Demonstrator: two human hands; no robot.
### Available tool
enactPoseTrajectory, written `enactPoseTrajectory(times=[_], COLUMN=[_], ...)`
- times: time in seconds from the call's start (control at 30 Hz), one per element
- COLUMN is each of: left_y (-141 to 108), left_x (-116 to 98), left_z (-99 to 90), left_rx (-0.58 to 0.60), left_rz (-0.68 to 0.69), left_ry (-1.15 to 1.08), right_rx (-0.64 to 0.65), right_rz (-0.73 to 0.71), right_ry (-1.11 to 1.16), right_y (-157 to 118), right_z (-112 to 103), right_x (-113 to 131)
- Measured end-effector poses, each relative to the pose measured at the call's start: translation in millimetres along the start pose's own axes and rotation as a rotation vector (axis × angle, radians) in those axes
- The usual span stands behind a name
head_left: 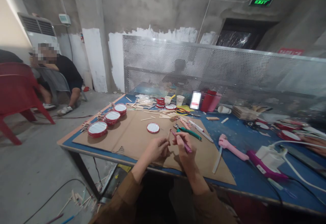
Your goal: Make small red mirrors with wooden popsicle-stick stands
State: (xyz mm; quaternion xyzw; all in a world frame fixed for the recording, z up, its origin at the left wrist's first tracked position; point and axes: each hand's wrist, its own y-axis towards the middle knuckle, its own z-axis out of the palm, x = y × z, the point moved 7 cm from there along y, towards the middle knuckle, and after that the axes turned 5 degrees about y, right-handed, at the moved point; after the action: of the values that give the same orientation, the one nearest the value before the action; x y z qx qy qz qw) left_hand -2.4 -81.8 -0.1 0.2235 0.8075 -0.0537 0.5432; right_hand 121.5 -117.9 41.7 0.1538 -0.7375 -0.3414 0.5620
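My left hand point(156, 150) pinches a thin wooden stick point(168, 134) upright at its fingertips. My right hand point(183, 148) grips a slim pink-handled tool point(184, 143), its tip close to that stick. Both hands hover over a brown cardboard sheet point(132, 142). Just beyond them lie green-handled pliers point(187, 133). A round red-rimmed disc with a white centre point(153, 127) sits alone on the cardboard, and several similar red-rimmed discs point(112, 117) stand in short stacks along its left side.
The blue worktable point(244, 169) carries pink glue guns point(229, 147), a white power adapter point(270, 157), cables, cups, bottles and scattered wooden sticks. A perforated metal screen point(178, 68) stands behind it. A seated person point(61, 71) and a red chair point(17, 91) are to the left.
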Motion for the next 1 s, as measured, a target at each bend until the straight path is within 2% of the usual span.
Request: enactPoseTrajectory(times=[0.1, 0.33, 0.53, 0.67, 1.0], left_y=[-0.8, -0.1, 0.7, 0.1, -0.5], left_x=[-1.8, -1.5, -0.1, 1.0, -1.9], left_z=[-1.0, -2.1, -1.4, -0.3, -1.1], left_rx=[-0.004, -0.011, -0.012, 0.005, 0.004], left_rz=[-0.001, -0.003, 0.020, -0.012, -0.017], left_ry=[0.021, 0.070, 0.065, 0.023, 0.019], right_rx=[0.002, -0.130, -0.093, -0.065, -0.091], right_rz=[-0.011, 0.036, 0.029, 0.024, 0.040], right_ry=[0.011, 0.002, -0.020, -0.036, -0.020], right_y=[-0.1, 0.1, -0.6, -1.2, -1.2], right_z=[0.4, -7.7, -5.6, -4.1, -5.1], right_x=[1.2, -2.0, -4.7, -6.6, -8.4])
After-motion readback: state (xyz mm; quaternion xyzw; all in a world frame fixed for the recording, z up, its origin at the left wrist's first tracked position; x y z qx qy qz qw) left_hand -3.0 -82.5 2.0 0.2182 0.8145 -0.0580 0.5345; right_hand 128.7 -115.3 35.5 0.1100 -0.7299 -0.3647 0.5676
